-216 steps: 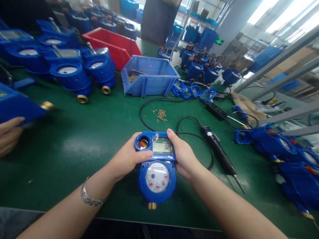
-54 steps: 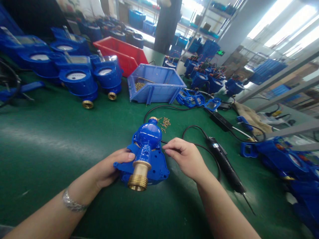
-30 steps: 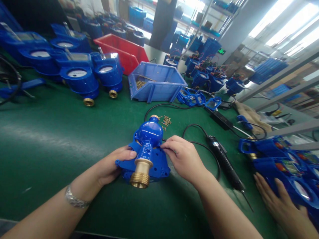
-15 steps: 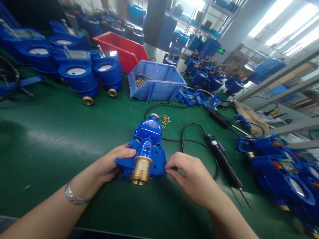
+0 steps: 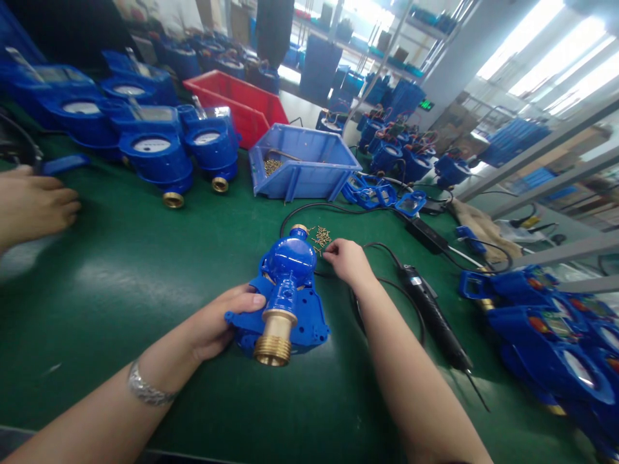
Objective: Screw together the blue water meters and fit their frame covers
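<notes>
A blue water meter with brass threaded ends lies underside up on the green table, its larger brass end towards me. Round the left side of its blue housing, my left hand is closed, thumb on top. My right hand is at the edge of a small pile of brass screws, thumb and fingertips pinched together. Whether a screw is between those fingertips is too small to make out. To the right of that hand lies a black electric screwdriver, its bit pointing towards the front right.
Finished-looking blue meters stand at the back left, beside a red bin. A blue bin holds more screws. More meters crowd the right edge. Another person's hand is at the far left. A black cable crosses the table.
My right hand has moved from the housing's right corner away from me to the screw pile. Another person's hand has come in at the left. My left hand keeps its hold on the meter.
</notes>
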`<act>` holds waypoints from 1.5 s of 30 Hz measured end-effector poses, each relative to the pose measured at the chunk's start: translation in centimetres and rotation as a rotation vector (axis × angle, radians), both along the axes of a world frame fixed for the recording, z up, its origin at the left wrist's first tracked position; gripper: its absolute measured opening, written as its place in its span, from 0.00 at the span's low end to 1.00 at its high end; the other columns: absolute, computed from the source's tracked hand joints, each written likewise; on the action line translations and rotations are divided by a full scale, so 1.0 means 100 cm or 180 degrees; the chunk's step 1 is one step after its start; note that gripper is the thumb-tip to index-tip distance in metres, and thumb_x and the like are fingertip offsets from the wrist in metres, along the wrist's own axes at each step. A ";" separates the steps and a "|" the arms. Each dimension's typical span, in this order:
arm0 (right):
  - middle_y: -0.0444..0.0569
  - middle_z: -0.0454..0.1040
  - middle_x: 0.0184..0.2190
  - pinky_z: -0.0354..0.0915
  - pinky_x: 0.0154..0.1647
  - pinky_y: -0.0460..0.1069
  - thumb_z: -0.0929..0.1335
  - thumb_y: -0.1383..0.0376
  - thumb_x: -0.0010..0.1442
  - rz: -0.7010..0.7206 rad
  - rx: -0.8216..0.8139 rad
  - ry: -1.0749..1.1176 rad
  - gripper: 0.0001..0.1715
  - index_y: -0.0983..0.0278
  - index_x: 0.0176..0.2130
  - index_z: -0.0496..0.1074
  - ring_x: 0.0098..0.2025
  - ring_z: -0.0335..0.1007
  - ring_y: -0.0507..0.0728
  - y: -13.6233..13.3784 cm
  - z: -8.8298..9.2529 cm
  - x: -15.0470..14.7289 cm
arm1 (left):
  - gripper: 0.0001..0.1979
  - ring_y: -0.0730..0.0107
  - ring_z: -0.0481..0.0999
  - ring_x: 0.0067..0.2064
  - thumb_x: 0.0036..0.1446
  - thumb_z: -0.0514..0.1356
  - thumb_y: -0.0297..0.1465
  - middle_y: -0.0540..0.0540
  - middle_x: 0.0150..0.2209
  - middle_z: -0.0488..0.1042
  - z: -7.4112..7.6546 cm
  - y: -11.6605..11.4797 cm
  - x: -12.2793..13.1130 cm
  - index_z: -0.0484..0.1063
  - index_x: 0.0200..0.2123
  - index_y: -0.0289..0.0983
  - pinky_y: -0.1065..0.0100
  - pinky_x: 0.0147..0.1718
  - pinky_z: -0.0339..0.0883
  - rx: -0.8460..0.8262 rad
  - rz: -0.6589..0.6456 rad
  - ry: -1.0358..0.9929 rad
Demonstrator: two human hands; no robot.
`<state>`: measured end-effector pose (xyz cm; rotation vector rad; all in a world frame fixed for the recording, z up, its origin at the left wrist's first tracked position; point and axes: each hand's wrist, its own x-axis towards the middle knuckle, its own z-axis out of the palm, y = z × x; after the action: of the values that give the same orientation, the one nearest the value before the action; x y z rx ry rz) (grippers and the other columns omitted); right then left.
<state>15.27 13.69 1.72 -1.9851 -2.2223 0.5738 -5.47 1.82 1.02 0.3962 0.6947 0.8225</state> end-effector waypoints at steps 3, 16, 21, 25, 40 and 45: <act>0.49 0.73 0.39 0.67 0.45 0.56 0.67 0.63 0.61 -0.0006 -0.0113 -0.0076 0.09 0.68 0.38 0.71 0.41 0.71 0.56 0.018 -0.024 -0.007 | 0.16 0.66 0.78 0.31 0.40 0.69 0.34 0.47 0.28 0.79 -0.003 -0.001 0.000 0.77 0.35 0.35 0.70 0.34 0.70 0.0023 0.0058 -0.0038; 0.42 0.75 0.24 0.69 0.31 0.45 0.67 0.67 0.57 -0.0538 0.0877 0.2292 0.06 0.63 0.36 0.73 0.27 0.72 0.50 -0.089 0.044 -0.004 | 0.22 0.63 0.77 0.33 0.36 0.70 0.34 0.44 0.32 0.79 -0.011 -0.004 0.012 0.74 0.37 0.32 0.66 0.37 0.69 -0.0007 0.0921 0.0186; 0.43 0.77 0.26 0.71 0.31 0.44 0.69 0.71 0.54 -0.0727 0.0616 0.3457 0.06 0.60 0.31 0.75 0.28 0.74 0.50 -0.154 0.035 -0.026 | 0.24 0.62 0.76 0.34 0.36 0.70 0.35 0.43 0.34 0.78 -0.011 -0.007 0.017 0.71 0.38 0.32 0.64 0.36 0.69 -0.0046 0.1349 0.0399; 0.44 0.74 0.29 0.69 0.32 0.45 0.71 0.72 0.50 -0.0886 0.0240 0.4080 0.05 0.61 0.29 0.75 0.30 0.72 0.51 -0.169 0.009 -0.046 | 0.26 0.62 0.75 0.36 0.38 0.68 0.36 0.43 0.36 0.77 -0.011 -0.011 0.020 0.68 0.41 0.31 0.63 0.39 0.67 0.0148 0.1517 0.0547; 0.43 0.68 0.24 0.62 0.31 0.48 0.71 0.65 0.47 -0.1071 0.0045 0.3050 0.05 0.65 0.25 0.72 0.27 0.63 0.53 -0.162 0.011 -0.065 | 0.31 0.68 0.73 0.34 0.32 0.70 0.35 0.48 0.34 0.74 -0.009 -0.013 0.021 0.63 0.41 0.34 0.68 0.33 0.67 0.0409 0.1774 0.0735; 0.42 0.70 0.23 0.65 0.27 0.46 0.71 0.64 0.44 -0.1047 -0.0123 0.3094 0.11 0.63 0.31 0.69 0.25 0.66 0.53 -0.164 0.018 -0.062 | 0.31 0.67 0.74 0.34 0.31 0.71 0.35 0.48 0.33 0.76 -0.005 -0.013 0.019 0.65 0.40 0.34 0.68 0.35 0.68 0.0276 0.1793 0.0703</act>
<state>9.07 -2.69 3.57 -1.5080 -1.2771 1.1949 -3.55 0.47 0.48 0.3767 1.0002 1.3579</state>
